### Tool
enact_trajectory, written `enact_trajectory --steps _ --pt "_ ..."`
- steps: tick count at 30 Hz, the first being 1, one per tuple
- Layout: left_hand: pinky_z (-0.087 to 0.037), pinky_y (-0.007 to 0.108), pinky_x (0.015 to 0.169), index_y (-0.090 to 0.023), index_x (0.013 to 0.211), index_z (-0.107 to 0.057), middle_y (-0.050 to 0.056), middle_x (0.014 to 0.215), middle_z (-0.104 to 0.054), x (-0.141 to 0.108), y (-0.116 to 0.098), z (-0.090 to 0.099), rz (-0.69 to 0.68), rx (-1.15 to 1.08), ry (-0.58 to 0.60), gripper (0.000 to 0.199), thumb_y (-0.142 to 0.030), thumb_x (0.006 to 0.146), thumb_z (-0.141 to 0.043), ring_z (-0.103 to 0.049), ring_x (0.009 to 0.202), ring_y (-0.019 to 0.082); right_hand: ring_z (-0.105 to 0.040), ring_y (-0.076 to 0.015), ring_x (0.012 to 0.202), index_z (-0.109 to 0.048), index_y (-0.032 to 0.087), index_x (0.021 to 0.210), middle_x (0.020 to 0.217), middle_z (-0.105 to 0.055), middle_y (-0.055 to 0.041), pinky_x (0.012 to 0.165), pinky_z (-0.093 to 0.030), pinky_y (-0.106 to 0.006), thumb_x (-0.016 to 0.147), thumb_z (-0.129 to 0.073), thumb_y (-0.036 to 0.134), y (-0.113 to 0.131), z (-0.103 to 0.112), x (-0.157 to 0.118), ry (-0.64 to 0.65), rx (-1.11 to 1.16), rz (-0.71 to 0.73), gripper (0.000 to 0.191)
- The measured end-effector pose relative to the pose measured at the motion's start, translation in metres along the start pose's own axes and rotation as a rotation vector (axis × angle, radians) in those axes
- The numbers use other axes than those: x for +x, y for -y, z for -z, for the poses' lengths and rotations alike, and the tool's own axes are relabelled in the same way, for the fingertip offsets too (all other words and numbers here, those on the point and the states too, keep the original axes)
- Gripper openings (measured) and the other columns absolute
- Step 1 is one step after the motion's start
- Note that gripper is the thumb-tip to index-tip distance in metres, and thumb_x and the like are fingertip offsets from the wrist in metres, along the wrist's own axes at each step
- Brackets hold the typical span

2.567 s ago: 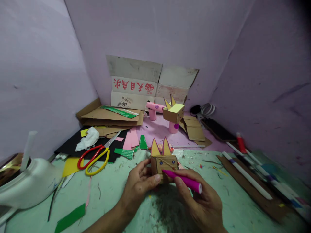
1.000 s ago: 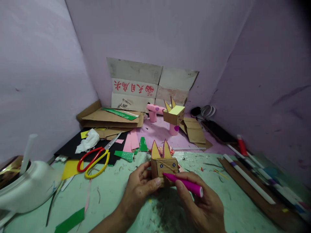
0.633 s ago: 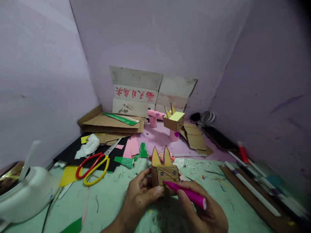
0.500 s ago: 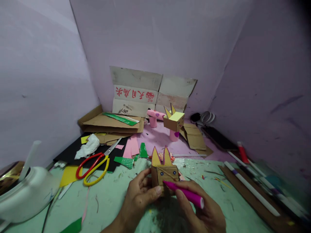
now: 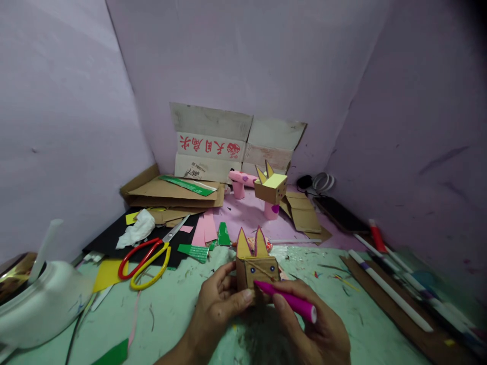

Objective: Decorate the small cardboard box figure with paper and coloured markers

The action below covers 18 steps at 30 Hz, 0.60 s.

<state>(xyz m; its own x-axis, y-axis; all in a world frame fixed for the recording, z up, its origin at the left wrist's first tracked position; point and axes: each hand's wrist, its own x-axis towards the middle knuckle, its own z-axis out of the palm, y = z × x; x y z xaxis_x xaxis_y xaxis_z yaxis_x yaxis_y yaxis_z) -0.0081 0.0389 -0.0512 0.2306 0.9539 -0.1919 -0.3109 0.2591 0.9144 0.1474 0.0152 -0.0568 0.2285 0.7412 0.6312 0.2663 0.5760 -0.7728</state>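
A small cardboard box head (image 5: pixel 262 267) with two yellow, purple-edged pointed ears and two drawn eyes stands upright near the front of the table. My left hand (image 5: pixel 220 304) is closed around its left side, thumb across the lower front. In my right hand (image 5: pixel 312 324) I pinch a magenta marker (image 5: pixel 291 300), its tip against or very near the box's face below the left eye. Beyond it, a similar cardboard head (image 5: pixel 271 188) with yellow ears rests on a pink tube leg (image 5: pixel 271 210).
Red-and-yellow scissors (image 5: pixel 152 258) lie to the left, by a crumpled tissue (image 5: pixel 137 228) and green card scraps (image 5: pixel 194 252). A white pot (image 5: pixel 64 299) stands at far left. Cardboard pieces (image 5: pixel 171 191) are at the back; several markers (image 5: pixel 391 291) lie at right beside a dark phone-like slab (image 5: pixel 342 215).
The view has shifted slightly, moving everything a little to the left and up. Both hands keep their holds, and the marker tip stays at the box's face.
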Motion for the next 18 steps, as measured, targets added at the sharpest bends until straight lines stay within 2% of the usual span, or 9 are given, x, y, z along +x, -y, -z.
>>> enact_trajectory --steps 4,13,15,18 --pt "-0.05 0.042 0.089 -0.008 0.13 -0.044 0.021 0.113 -0.07 0.002 0.002 0.001 -0.01 -0.014 0.02 0.082 -0.037 0.064 -0.084 -0.066 0.105 0.035 -0.07 -0.0165 0.075 -0.072 0.028 0.094 0.083 -0.074 0.0007 0.068 -0.054 -0.025 0.084 -0.065 0.02 -0.001 0.0 -0.001 -0.027 -0.003 -0.008 0.014" --pt "-0.05 0.04 0.087 -0.008 0.129 -0.046 0.02 0.114 -0.07 0.001 0.001 0.003 -0.009 -0.025 0.029 0.077 -0.033 0.066 -0.082 -0.067 0.102 0.034 -0.069 -0.0144 0.072 -0.073 0.029 0.095 0.08 -0.074 0.0021 0.069 -0.053 -0.023 0.083 -0.065 0.017 0.002 -0.001 0.001 0.011 0.034 -0.016 0.019" --pt "-0.051 0.041 0.087 -0.007 0.13 -0.046 0.02 0.114 -0.071 0.001 0.0 0.003 0.0 -0.02 0.02 0.078 -0.034 0.066 -0.081 -0.067 0.102 0.034 -0.068 -0.0133 0.071 -0.073 0.031 0.093 0.08 -0.074 0.0037 0.069 -0.053 -0.021 0.082 -0.065 0.018 0.007 -0.001 0.002 -0.019 0.063 -0.047 0.019" --pt "-0.053 0.04 0.083 -0.006 0.132 -0.047 0.021 0.116 -0.07 0.002 -0.003 0.003 0.015 -0.001 0.007 0.078 -0.034 0.067 -0.08 -0.066 0.105 0.036 -0.068 -0.0139 0.071 -0.073 0.031 0.088 0.078 -0.073 0.0045 0.069 -0.054 -0.022 0.082 -0.065 0.021 0.01 0.004 0.006 -0.13 0.077 -0.117 0.014"
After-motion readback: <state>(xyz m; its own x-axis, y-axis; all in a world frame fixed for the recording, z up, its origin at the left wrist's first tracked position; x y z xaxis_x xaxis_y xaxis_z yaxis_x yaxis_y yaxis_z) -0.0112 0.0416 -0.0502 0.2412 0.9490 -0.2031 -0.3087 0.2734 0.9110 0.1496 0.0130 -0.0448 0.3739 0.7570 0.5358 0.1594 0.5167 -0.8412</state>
